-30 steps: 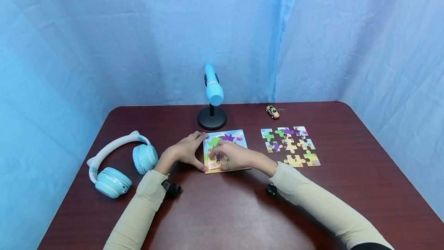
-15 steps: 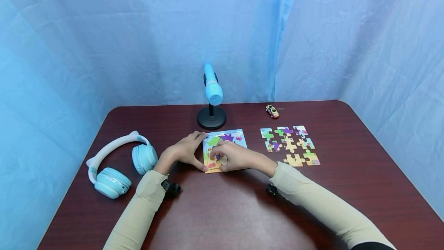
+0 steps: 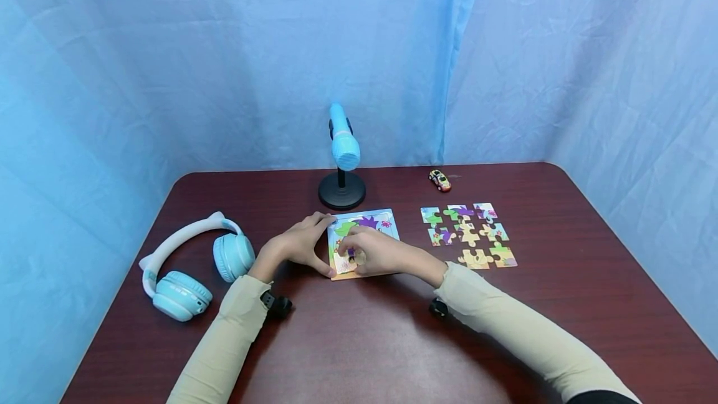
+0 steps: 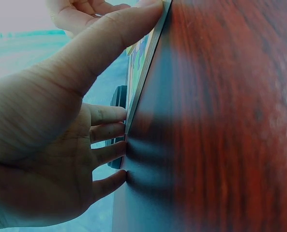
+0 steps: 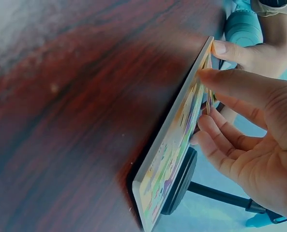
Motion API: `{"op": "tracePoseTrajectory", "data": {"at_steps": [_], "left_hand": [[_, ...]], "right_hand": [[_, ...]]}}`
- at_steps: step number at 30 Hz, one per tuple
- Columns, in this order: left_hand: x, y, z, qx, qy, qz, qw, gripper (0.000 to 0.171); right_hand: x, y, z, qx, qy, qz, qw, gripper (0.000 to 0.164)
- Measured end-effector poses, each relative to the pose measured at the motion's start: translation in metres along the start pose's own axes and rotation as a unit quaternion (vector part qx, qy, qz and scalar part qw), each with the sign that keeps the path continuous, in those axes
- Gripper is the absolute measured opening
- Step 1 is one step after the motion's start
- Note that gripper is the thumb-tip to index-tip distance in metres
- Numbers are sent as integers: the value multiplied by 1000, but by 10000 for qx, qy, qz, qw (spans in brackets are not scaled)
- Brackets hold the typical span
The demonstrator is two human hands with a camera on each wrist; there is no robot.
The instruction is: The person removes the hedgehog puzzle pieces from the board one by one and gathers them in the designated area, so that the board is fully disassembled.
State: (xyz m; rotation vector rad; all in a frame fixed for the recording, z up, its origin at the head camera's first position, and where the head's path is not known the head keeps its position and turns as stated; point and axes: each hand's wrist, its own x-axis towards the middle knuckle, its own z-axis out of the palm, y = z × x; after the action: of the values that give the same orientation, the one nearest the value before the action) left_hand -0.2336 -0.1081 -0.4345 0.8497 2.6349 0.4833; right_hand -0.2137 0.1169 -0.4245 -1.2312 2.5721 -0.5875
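A square puzzle board [image 3: 394, 227] with a bright cartoon picture lies on the table. My left hand [image 3: 303, 240] spans its left side, thumb on the near corner and fingertips at the far one. In the left wrist view, the fingers [image 4: 107, 131] of that hand look fairly straight against the board's edge. My right hand [image 3: 381, 250] is over the board and pinches a puzzle piece [image 5: 209, 99], which stands tilted up from the surface at the near left. Part of the board is hidden beneath this hand.
Several loose puzzle pieces [image 3: 470, 234] lie to the right of the board. A toy car [image 3: 440, 181] is behind them. A blue microphone [image 3: 346, 148] on a black stand rises just beyond the board, and cat-ear headphones [image 3: 181, 293] lie at left.
The puzzle piece at the board's near-left corner looked flat half a second ago and is now tilted up under my right fingers. My left hand has stayed in place.
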Motion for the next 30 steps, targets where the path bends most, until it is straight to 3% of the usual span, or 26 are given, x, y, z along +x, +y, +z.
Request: {"op": "tracePoseTrajectory", "data": {"at_steps": [15,30], "left_hand": [[0,0,0,-51,-73,-99,9999,116],[0,0,1,-131,-18,-80,9999,116]], "right_hand": [[-3,3,-1,-7,-78,-141,9999,29],[-17,-1,4,-508,-90,-254,9983,24]]}}
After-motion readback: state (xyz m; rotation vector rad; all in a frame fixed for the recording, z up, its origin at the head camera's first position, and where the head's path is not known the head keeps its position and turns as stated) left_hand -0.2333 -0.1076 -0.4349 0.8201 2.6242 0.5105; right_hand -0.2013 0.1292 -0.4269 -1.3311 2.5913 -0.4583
